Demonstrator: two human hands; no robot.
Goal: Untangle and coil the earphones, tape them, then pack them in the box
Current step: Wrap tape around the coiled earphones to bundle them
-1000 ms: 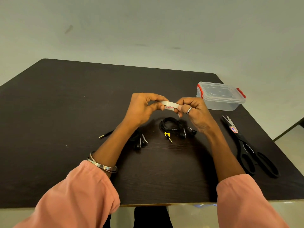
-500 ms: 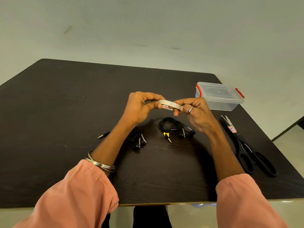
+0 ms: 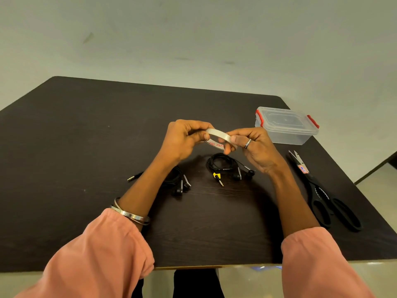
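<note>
Tape roll sits in the air between both hands, above the coiled earphones, which I take as the landmark. The left hand curls around the roll's left side, thumb and fingers pinching the rim; the right hand pinches its right side, a ring on one finger. Neither hand is loose.

The coiled earphones lie on the tabletop directly below the roll, their yellow-marked plug pointing toward the person and the buds to the right. A second set of earphones lies just left of the landmark, partly hidden by the left forearm, with its plug farther left. The box stands well to the right and beyond the landmark, lid closed with red clasps. The scissors lie to the right, tips pointing away.

The risks, as I judge them: the free end of the tape looks hard to find, so a picking nail could split or tear it. A strip pulled too long may fold onto itself or stick to fingers. The unsecured coil could spring loose if a wrist brushes it. I cannot tell whether any tape has lifted yet.
</note>
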